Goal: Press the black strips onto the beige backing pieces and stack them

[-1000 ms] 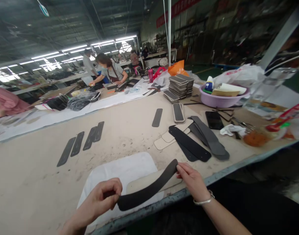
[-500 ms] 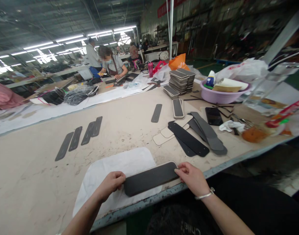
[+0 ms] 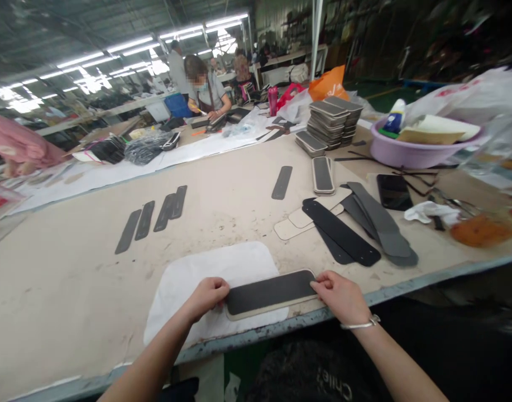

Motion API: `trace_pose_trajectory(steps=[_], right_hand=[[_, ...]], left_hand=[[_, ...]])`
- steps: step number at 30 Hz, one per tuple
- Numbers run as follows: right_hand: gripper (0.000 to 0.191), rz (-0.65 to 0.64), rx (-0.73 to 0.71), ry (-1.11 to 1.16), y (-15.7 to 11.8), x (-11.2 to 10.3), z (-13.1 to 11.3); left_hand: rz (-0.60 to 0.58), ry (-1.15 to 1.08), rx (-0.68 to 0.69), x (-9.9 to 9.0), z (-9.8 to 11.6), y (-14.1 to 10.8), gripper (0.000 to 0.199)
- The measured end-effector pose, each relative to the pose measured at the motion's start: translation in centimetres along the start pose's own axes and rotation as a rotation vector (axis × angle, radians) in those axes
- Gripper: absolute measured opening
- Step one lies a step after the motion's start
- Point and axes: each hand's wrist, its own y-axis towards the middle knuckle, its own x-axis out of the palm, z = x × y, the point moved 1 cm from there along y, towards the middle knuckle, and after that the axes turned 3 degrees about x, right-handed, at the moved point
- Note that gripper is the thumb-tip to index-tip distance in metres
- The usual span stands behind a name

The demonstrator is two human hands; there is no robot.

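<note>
A long dark panel with a pale border (image 3: pixel 271 292) lies over a white sheet (image 3: pixel 180 279) at the table's front edge. My left hand (image 3: pixel 209 296) pinches the panel's left end, and my right hand (image 3: pixel 339 295), with a bracelet at the wrist, pinches its right end. Behind the right hand are black strips (image 3: pixel 341 231), grey strips (image 3: pixel 381 220) and pale strips (image 3: pixel 295 222), overlapping in a fan. Several small dark pieces (image 3: pixel 144 220) lie to the left, and one more (image 3: pixel 282 182) lies farther back.
Stacked bordered panels (image 3: pixel 329 123) stand at the back, with a shorter pile (image 3: pixel 323 174) before them. A purple basin (image 3: pixel 423 152), a phone (image 3: pixel 393 192) and white tissue (image 3: pixel 431 212) are at the right. Across the table a masked person (image 3: pixel 205 89) works; a pink sleeve (image 3: pixel 21 139) shows far left.
The view has shifted, so the table items appear farther right. The panel's pale border now shows along its front edge, where mostly dark surface showed before. Both hands still grip its ends.
</note>
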Motion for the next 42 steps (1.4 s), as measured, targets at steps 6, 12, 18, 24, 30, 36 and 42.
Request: trace_pose_trajectory(steps=[6,12,18,24,30,36,42], right_hand=[[0.028,-0.023,0.011,-0.054,0.6,0.2,0.9],[0.03,-0.054,0.03,-0.064,0.5,0.1,0.8],[0.024,0.015,-0.011,-0.047,0.2,0.3,0.7],[0.018,0.043,-0.029,-0.03,-0.1,0.3,0.2],[0.015,0.064,-0.038,-0.014,-0.2,0.2,-0.1],[0.016,0.055,-0.021,0.0,-0.3,0.1,-0.2],[0.019,0.039,-0.01,-0.002,-0.2,0.3,0.2]], left_hand=[[0.012,-0.021,-0.032,0.2,0.4,-0.5,0.016],[0.047,0.054,0.011,0.4,0.3,-0.9,0.021],[0.071,0.189,0.049,0.4,0.6,-0.7,0.022],[0.079,0.345,0.092,0.4,0.8,-0.7,0.02],[0.074,0.353,0.075,0.5,0.4,-0.3,0.02],[0.095,0.374,0.08,0.6,0.7,-0.6,0.02],[0.104,0.344,0.065,0.7,1.0,-0.8,0.018]])
